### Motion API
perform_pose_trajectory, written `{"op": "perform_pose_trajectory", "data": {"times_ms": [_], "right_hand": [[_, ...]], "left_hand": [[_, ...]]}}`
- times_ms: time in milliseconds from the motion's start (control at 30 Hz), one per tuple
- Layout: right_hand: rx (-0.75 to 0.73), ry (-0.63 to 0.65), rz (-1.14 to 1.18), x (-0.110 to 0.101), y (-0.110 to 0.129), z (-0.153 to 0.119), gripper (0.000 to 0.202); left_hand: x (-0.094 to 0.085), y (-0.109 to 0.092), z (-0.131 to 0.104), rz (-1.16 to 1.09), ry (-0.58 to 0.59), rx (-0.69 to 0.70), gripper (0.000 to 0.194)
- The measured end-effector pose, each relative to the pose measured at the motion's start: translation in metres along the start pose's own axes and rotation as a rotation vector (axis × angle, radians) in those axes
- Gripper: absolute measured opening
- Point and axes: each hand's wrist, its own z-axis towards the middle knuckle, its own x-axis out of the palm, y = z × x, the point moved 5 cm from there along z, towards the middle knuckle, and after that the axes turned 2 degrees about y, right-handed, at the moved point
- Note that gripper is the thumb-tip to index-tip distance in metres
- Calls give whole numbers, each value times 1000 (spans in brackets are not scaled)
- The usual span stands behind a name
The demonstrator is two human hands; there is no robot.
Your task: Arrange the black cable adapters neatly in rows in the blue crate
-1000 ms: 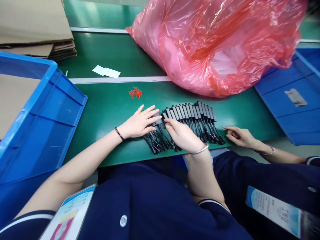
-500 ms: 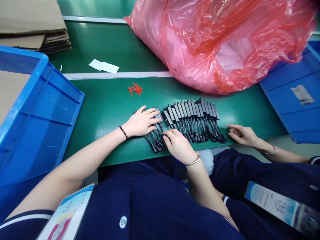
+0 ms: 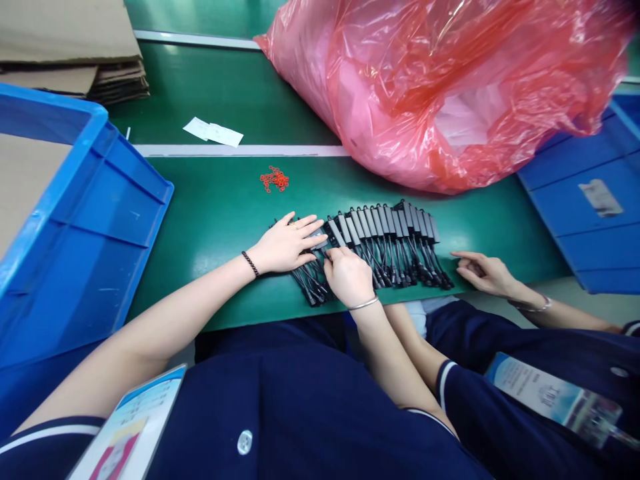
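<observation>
My left hand (image 3: 290,247) lies flat with fingers spread over a group of small grey-and-black boxes with short black cables (image 3: 311,283). It covers most of those boxes. Just right of it, my right hand (image 3: 351,279) is closed, thumb and forefinger pinched on a black cable by the edge of the covered group; its fingertips are partly hidden. Beside my right hand stretches a row of several similar boxes (image 3: 383,221), set side by side with their cables pointing toward me.
Small red rings (image 3: 275,179) lie in a pile beyond my left hand. Blue bins (image 3: 127,200) flank the green table, with a pink plastic bag (image 3: 400,120) at the back. Paper slips (image 3: 215,132) and cardboard (image 3: 65,33) lie behind. A co-worker's hand (image 3: 485,272) rests at right.
My right hand has moved slightly up and left, closer to my left hand. My left hand stays spread on the boxes. The whole view has shifted a little.
</observation>
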Motion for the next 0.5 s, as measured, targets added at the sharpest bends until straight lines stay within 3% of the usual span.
{"op": "perform_pose_trajectory", "data": {"times_ms": [300, 500], "right_hand": [[-124, -71, 286, 1, -10, 3, 24], [-119, 126, 474, 3, -23, 2, 32]], "left_hand": [[0, -1, 1, 20, 18, -9, 49], [-2, -2, 2, -6, 1, -12, 43]]}}
